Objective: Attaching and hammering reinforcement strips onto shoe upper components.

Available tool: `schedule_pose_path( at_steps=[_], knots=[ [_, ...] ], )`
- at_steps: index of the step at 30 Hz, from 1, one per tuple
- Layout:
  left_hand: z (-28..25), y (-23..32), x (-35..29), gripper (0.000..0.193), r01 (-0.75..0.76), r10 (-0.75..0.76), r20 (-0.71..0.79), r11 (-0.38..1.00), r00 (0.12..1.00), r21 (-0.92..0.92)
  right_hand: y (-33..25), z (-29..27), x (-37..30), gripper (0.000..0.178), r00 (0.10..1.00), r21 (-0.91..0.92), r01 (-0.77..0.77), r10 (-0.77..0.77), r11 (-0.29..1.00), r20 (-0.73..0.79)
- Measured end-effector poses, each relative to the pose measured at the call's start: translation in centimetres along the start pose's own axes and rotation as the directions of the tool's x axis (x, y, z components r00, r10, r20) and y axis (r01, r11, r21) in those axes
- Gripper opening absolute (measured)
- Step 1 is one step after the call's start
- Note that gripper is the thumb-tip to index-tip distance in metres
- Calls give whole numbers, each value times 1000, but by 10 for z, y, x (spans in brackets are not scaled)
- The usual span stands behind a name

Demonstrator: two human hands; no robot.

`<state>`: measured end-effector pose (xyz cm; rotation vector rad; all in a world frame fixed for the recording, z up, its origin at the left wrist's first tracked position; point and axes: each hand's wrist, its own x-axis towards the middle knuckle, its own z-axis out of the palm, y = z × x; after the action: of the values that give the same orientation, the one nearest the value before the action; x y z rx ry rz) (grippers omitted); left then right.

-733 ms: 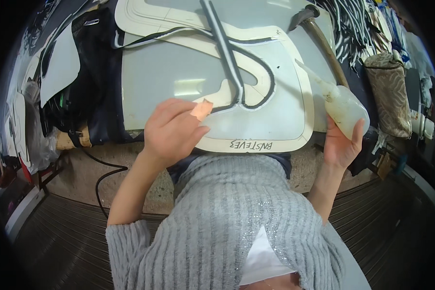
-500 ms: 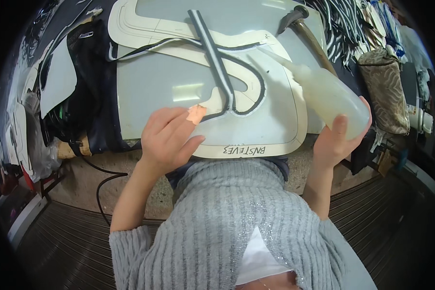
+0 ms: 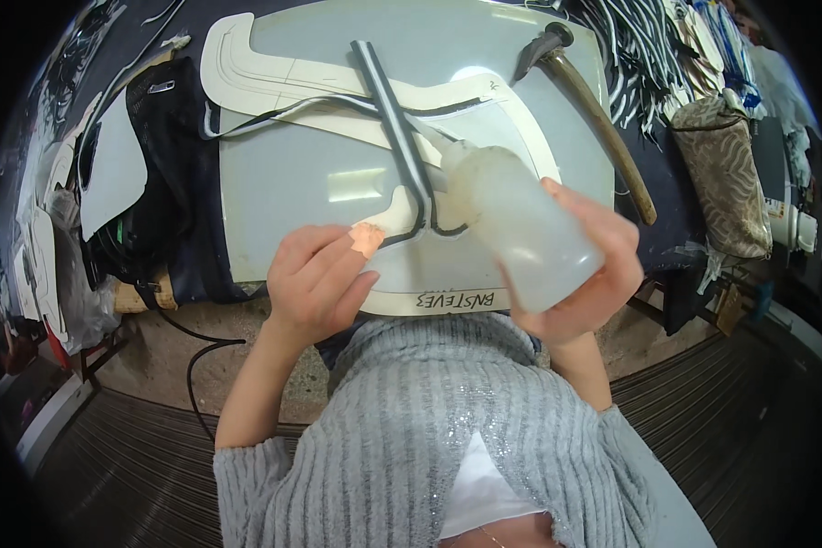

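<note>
My right hand (image 3: 603, 256) is wrapped round a translucent squeeze bottle (image 3: 530, 237), tilted with its long nozzle (image 3: 426, 132) pointing to the upper left, near a grey tube-like strip (image 3: 388, 110). The strip lies across cream card pattern pieces (image 3: 288, 78), and dark trim with a pale edge (image 3: 324, 102) runs along them. My left hand (image 3: 315, 279), one finger wrapped in orange tape (image 3: 367, 239), has its fingers closed at the end of a dark-edged card piece (image 3: 397, 215). What lies under the fingertips is hidden. The bottle covers part of the curved trim.
A grey board (image 3: 274, 201) carries the work. A hammer (image 3: 603, 119) lies on its right side. Beyond are bundled strips (image 3: 635, 64) and a patterned pouch (image 3: 721, 183). At left are a black mesh bag (image 3: 169, 119) and a white sheet (image 3: 114, 164).
My right hand has swung the bottle left and nearer to me, over the curved trim. The pattern pieces and strip have shifted slightly towards me. My left hand has moved slightly nearer too.
</note>
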<state>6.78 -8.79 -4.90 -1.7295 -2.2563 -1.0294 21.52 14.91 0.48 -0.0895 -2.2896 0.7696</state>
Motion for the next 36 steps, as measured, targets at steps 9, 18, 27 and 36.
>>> schedule_pose_path(
  at_steps=[9,18,27,36],
  knots=[
    [-3,3,6,40,35,-36,-24,999,999,-15,47,-31,-29,59,583,708,-332,726,623,-365],
    [-4,30,89,95,368,-337,189,621,922,-692,7,-4,-16,67,451,855,-364,733,-370,510],
    [10,-21,180,61,129,-200,-31,737,979,-664,16,8,-11,52,736,677,-607,616,416,282],
    [23,-119,280,103,638,-634,78,762,770,-108,32,16,-21,39,793,519,-577,585,631,170]
  ],
)
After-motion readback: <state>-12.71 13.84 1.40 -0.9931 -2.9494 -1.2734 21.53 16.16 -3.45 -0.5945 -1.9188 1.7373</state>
